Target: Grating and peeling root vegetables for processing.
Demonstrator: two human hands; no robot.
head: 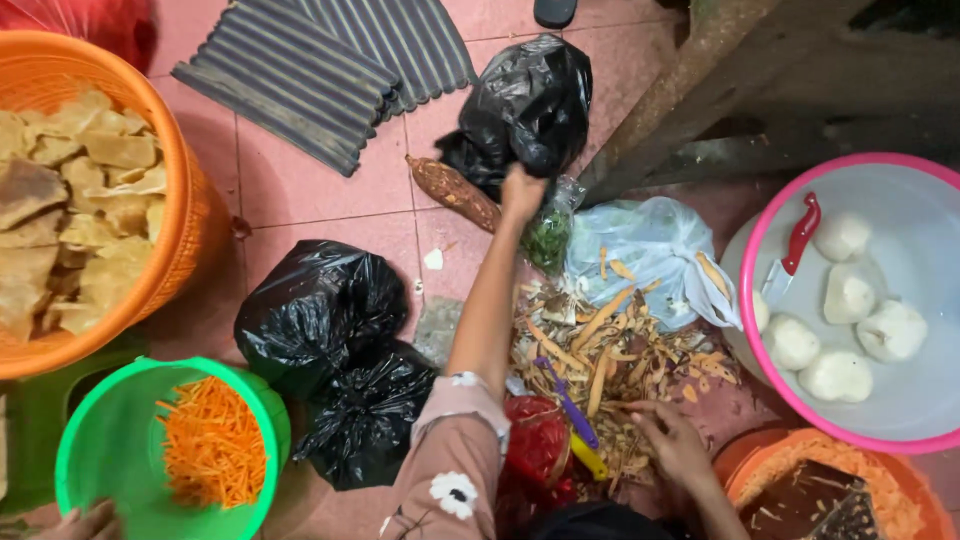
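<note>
My left hand (522, 192) reaches far forward, its fingers closed on the lower edge of a black plastic bag (530, 100) on the pink tiled floor. A floral sleeve covers that arm's upper part. A brown unpeeled tuber (452, 192) lies just left of this hand. My right hand (672, 442) stays close to me, fingers spread over a heap of vegetable peelings (610, 350). It holds nothing. A purple and yellow peeler (572, 412) lies just left of it, beside a red plastic bag (537, 445).
A pink-rimmed basin (905, 425) at the right holds peeled white tubers and a red-handled knife (795, 245). An orange basket (185, 230) of chips, a green bowl (90, 440) of shredded carrot, two black bags (320, 310), a clear bag (650, 245) and another person's hand (90, 522) are around.
</note>
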